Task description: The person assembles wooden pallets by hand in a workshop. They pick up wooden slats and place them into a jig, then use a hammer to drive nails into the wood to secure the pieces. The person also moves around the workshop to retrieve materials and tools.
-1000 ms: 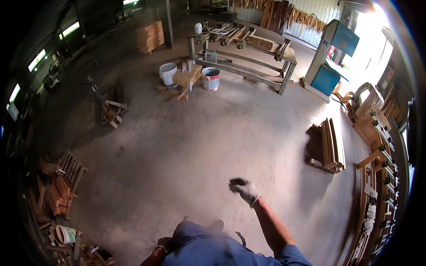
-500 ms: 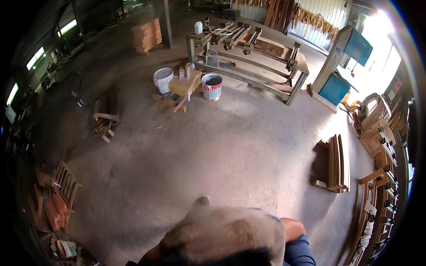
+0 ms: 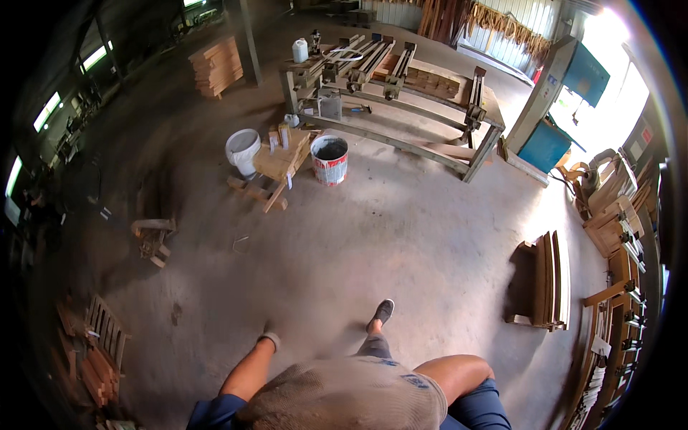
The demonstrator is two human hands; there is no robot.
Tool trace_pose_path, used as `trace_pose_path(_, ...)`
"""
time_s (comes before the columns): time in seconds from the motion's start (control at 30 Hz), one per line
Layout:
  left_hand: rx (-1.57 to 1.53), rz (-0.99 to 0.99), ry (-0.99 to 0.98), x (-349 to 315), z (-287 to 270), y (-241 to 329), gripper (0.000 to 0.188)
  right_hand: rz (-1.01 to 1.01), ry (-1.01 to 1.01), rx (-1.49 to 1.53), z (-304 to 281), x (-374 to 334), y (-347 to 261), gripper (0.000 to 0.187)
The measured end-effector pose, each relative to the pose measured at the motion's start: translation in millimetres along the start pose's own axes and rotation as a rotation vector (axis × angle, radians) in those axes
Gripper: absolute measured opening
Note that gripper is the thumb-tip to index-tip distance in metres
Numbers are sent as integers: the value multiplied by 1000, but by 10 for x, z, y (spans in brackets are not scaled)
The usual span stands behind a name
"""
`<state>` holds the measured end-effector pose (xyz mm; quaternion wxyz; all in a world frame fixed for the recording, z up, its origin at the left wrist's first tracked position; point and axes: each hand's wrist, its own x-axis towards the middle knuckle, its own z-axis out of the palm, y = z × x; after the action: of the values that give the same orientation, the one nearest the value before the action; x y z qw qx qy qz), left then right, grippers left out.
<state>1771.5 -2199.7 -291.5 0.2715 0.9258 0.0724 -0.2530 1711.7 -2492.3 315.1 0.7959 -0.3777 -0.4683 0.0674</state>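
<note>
My left arm reaches forward and down past my body, with my left hand [image 3: 269, 331] in a pale-cuffed glove hanging over the concrete floor. Its fingers are dark and blurred, so what they do does not show, and no object is seen at it. My right arm [image 3: 455, 373] bends at the elbow toward my front, where a tan cloth [image 3: 344, 394] with blue marks hides the hand. Ahead of me one foot in a dark shoe [image 3: 385, 309] is stepping on the floor.
Ahead stand a metal clamp bench [image 3: 401, 125], a paint bucket [image 3: 330, 172], a white bucket [image 3: 244, 152] and a low wooden stand [image 3: 281, 163]. Stacked boards [image 3: 550, 279] stand at right, beside a clamp rack [image 3: 623, 315]. Wood pieces [image 3: 100, 369] lie at left.
The bench and buckets appear nearer and further left. My left arm and gloved hand have come into view, as has the shoe. My right arm stays bent, showing more.
</note>
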Motion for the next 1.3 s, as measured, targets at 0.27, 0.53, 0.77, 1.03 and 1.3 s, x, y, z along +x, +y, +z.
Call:
trace_pose_path(0.27, 556, 190, -313, -199, 755, -16, 29, -6, -42, 46, -1647, 199, -448, 46)
trace_pose_path(0.53, 33, -359, -453, 146, 936, 1074, 62, 7, -71, 57, -3014, 521, -707, 44)
trace_pose_path(0.77, 22, -239, -410, 1468, 848, 1575, 66, 27, -65, 31, -4140, 880, -660, 43)
trace_pose_path(1.03, -59, -111, -291, 2982, -33, 3063, 38, 149, 51, -289, -5523, 1452, -625, 41)
trace_pose_path(1.3, -361, -186, 17, 4643, -1182, 4953, 25, 1176, 683, -720, -7524, 151, 444, 39)
